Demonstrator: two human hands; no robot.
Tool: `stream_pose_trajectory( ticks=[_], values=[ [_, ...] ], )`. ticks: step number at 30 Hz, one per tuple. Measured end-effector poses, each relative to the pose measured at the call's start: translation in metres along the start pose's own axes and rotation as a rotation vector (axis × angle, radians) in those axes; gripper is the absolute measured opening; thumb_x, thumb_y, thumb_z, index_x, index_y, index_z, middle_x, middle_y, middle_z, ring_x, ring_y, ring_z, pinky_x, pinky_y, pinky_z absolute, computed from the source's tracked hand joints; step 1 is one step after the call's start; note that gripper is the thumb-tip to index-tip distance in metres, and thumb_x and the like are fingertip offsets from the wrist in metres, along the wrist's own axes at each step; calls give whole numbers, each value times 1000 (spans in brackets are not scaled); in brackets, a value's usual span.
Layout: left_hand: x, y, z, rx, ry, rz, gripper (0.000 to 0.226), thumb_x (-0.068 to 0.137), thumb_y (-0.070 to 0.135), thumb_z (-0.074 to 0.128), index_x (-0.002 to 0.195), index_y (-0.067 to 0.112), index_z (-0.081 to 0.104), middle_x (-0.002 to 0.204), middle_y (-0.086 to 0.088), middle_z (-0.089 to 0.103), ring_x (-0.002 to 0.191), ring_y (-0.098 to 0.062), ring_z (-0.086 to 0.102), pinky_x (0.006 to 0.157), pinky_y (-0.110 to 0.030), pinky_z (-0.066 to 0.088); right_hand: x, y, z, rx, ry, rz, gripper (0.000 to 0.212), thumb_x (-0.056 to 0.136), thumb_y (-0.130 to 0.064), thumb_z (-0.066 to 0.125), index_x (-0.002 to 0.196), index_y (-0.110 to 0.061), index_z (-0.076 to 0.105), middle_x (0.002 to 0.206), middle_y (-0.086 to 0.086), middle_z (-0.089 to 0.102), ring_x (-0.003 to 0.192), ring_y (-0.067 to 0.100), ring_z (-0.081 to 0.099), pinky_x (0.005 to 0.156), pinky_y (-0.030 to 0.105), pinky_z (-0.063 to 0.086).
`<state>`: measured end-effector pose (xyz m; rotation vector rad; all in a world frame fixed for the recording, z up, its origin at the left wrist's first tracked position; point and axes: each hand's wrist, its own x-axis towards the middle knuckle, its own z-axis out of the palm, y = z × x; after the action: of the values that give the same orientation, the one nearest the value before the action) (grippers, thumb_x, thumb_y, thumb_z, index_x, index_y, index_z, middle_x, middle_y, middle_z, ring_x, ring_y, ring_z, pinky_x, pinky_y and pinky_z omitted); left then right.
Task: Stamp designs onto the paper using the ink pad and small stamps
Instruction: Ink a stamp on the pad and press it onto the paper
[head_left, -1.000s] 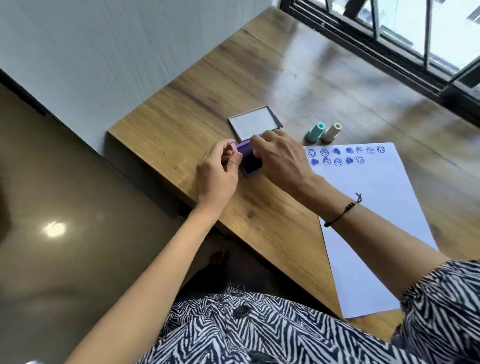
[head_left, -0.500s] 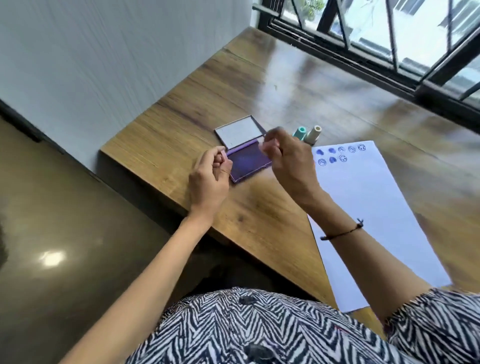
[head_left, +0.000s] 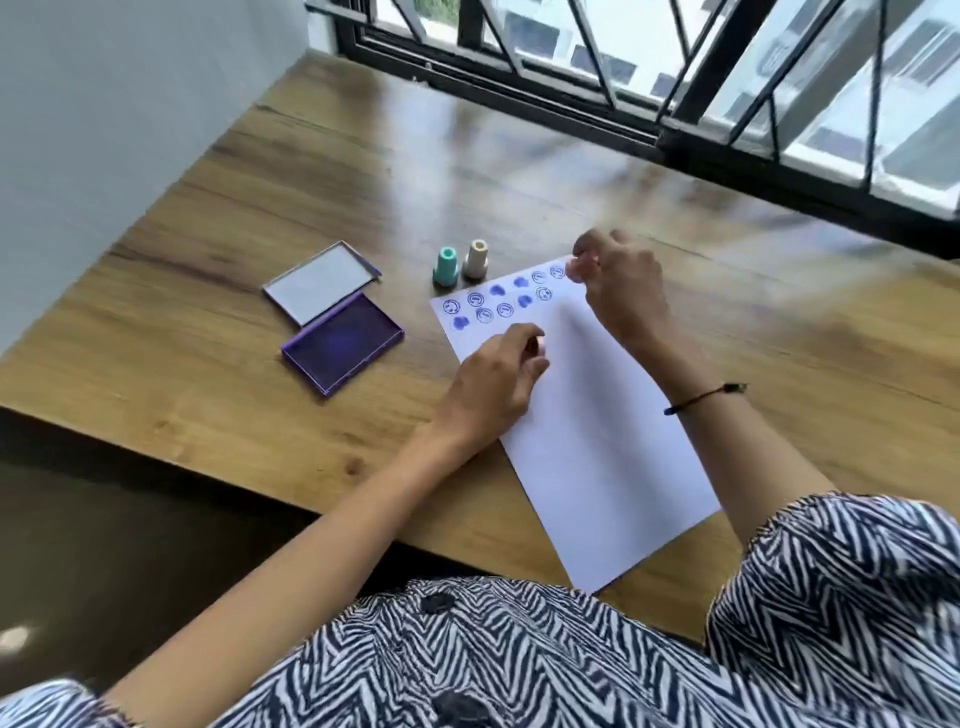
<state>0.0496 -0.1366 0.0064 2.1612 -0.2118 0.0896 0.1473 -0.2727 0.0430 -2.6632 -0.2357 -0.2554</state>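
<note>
A white paper (head_left: 587, 431) lies on the wooden table (head_left: 208, 364), with two rows of blue stamped marks (head_left: 498, 301) along its far edge. My right hand (head_left: 623, 296) pinches a small pinkish stamp (head_left: 576, 269) down at the far right end of the top row. My left hand (head_left: 493, 384) hovers over the paper just below the marks, fingers closed on another small pale stamp (head_left: 540, 345), which is mostly hidden. The open purple ink pad (head_left: 343, 348) sits left of the paper, with its lid (head_left: 319, 280) folded back.
A teal stamp (head_left: 445, 265) and a cream stamp (head_left: 476, 258) stand upright between the ink pad lid and the paper's far corner. A black window frame (head_left: 675, 135) runs along the table's far edge. A white wall (head_left: 104, 104) borders the left side.
Both hands have left the ink pad and moved right onto the paper. The right hand now presses at the end of the top row. The camera has turned right.
</note>
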Motion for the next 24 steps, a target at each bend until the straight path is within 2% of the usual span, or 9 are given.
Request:
stream_pose_trajectory(
  ticks=[4, 11, 16, 24],
  values=[
    [1, -4, 5, 20, 27, 16, 25, 88, 16, 52, 110, 6, 50, 104, -15, 65, 97, -31, 61, 79, -38, 46, 2, 5, 8, -136, -66, -51, 16, 86, -7, 48, 95, 0, 61, 97, 24, 59, 80, 40, 57, 63, 37, 42],
    [0, -5, 5, 26, 54, 32, 26, 87, 16, 53, 111, 5, 50, 103, -16, 65, 95, -31, 61, 78, -36, 45, 6, 8, 12, -237, -105, -117, 17, 86, -7, 49, 96, 1, 59, 100, 24, 57, 85, 38, 54, 60, 33, 28],
    [0, -5, 7, 38, 86, 52, 26, 87, 16, 54, 111, 4, 52, 103, -13, 66, 93, -29, 61, 73, -26, 39, 3, 8, 14, -281, -106, -171, 18, 87, -8, 47, 96, 3, 58, 98, 25, 55, 84, 38, 53, 59, 33, 25],
    [1, -7, 7, 28, 80, 54, 30, 87, 16, 53, 114, 3, 51, 105, -14, 65, 97, -30, 60, 81, -36, 45, 8, 8, 19, -325, -147, -188, 17, 86, -6, 45, 96, 1, 56, 100, 23, 56, 86, 39, 53, 58, 34, 25]
  ],
)
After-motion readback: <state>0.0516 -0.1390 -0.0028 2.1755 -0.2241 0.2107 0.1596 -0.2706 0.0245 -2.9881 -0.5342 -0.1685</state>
